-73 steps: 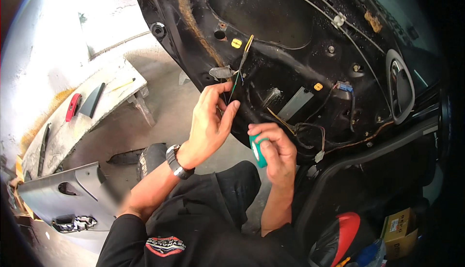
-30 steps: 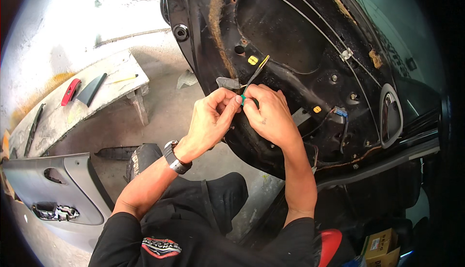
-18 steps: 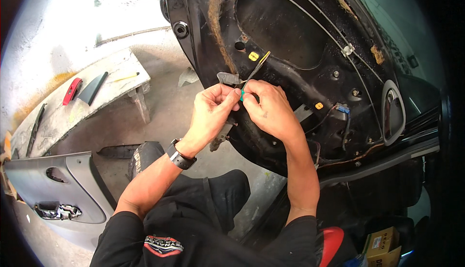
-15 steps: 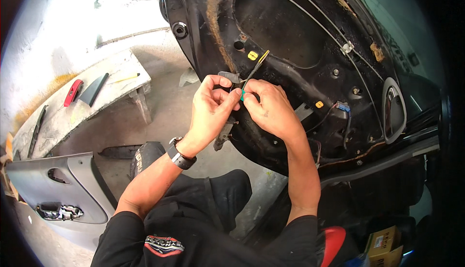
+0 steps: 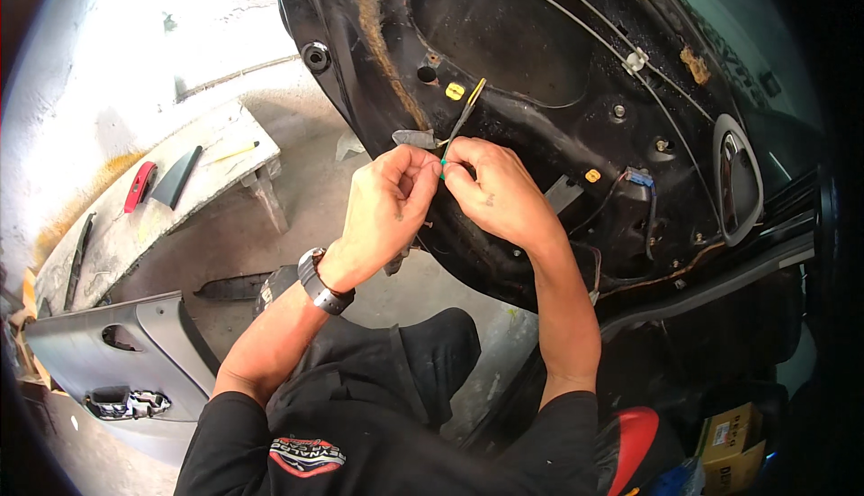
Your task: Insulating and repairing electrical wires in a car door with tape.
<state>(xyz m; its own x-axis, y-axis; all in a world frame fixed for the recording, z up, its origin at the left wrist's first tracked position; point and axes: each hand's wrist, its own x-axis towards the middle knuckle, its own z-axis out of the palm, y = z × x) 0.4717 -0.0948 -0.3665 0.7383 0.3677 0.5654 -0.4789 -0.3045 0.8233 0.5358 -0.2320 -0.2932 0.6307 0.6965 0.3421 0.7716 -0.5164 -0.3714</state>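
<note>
At door wire (image 5: 461,122), right hand (image 5: 499,194) joined left hand (image 5: 387,208)

1 car door (image 5: 540,64), 1 door trim panel (image 5: 135,352), 2 hands (image 5: 441,194), 1 bench (image 5: 153,217).

Both hands meet tight against the bare car door (image 5: 540,136), the left hand (image 5: 387,203) and right hand (image 5: 495,194) nearly touching, so nothing could pass between them. Just above their fingertips a thin wire (image 5: 463,118) and a grey connector (image 5: 416,138) crowd the spot. To the right, loose cables (image 5: 648,217) hang off the door near the handle (image 5: 738,181), blocking a sideways reach there. Left of the hands the concrete floor (image 5: 234,244) lies open as far as the bench (image 5: 171,199) (tools sit on it). Below, the person's knee (image 5: 441,361) fills the way, with the grey door panel (image 5: 126,370) at lower left.
</note>
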